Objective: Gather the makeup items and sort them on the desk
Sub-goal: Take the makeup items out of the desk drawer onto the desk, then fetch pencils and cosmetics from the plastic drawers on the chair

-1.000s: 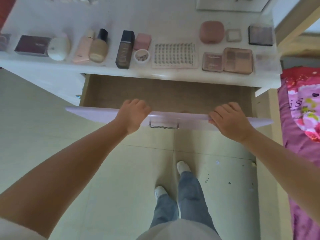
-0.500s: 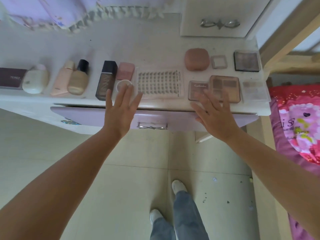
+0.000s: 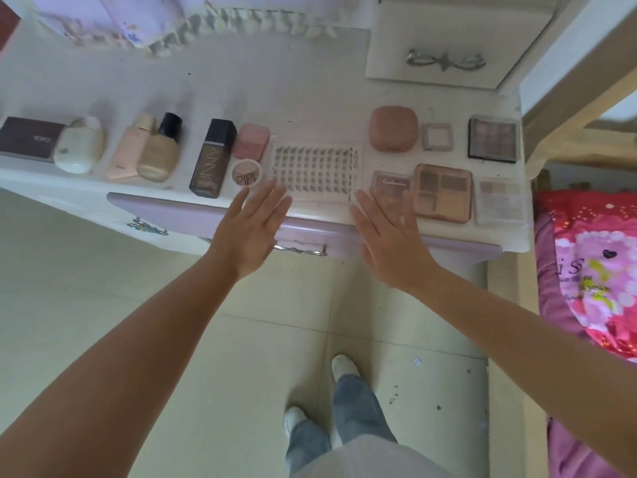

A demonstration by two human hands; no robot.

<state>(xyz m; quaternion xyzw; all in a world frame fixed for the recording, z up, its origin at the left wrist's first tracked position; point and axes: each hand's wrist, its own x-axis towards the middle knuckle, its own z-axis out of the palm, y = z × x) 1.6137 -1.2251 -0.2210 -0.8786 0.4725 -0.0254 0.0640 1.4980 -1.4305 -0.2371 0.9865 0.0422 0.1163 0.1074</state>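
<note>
Makeup items, fourteen in all, lie in a row along the white desk (image 3: 310, 91): a dark box (image 3: 29, 138) cut off at the left edge, a cream bottle (image 3: 79, 144), a pink tube (image 3: 129, 151), a beige bottle (image 3: 162, 148), a dark foundation bottle (image 3: 212, 158), a pink case (image 3: 250, 141), a small round pot (image 3: 246, 172), a lash tray (image 3: 315, 170), a round compact (image 3: 394, 128), a small square pan (image 3: 437, 136) and four palettes, the rightmost one (image 3: 501, 201) clear and hard to make out. Two hands reach forward, the left hand (image 3: 250, 229) and right hand (image 3: 389, 232) both with fingers straight and spread, over the lilac drawer front (image 3: 165, 212), holding nothing; contact cannot be told. A second ago they gripped the pulled-out drawer's edge; now it sits closed.
</note>
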